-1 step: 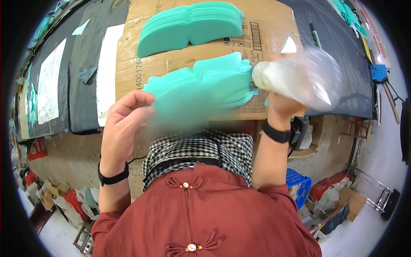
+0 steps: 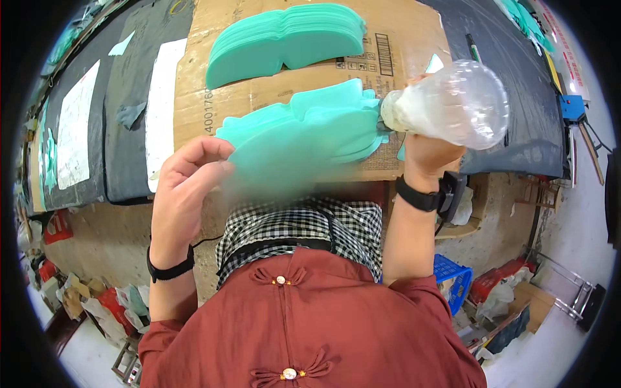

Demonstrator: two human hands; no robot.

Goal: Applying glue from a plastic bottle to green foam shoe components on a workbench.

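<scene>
My left hand [image 2: 181, 194] pinches the left end of a mint-green curved cut piece [image 2: 278, 145] between thumb and fingers. Its lower edge looks blurred. Beneath it lies a loosely fanned stack of matching pieces [image 2: 333, 103] on a flattened cardboard sheet [image 2: 414, 32]. A clear plastic bottle [image 2: 462, 107] with whitish contents is in my right hand [image 2: 432, 155]. Tipped on its side, the bottle has its pale neck and a dark tip at the stack's right end. The bottle hides most of my right fingers.
Farther back on the cardboard stands a neat, thick stack of green pieces [image 2: 284, 39]. A dark pen [image 2: 475, 52] lies to the right on the dark tabletop [image 2: 530, 139]. White paper sheets [image 2: 79, 126] and a grey scrap [image 2: 131, 115] are at left. Below right sits a blue crate [image 2: 453, 281].
The bottle in my right hand has shifted slightly left and shows less motion blur. My left hand has stayed nearly still on the green piece.
</scene>
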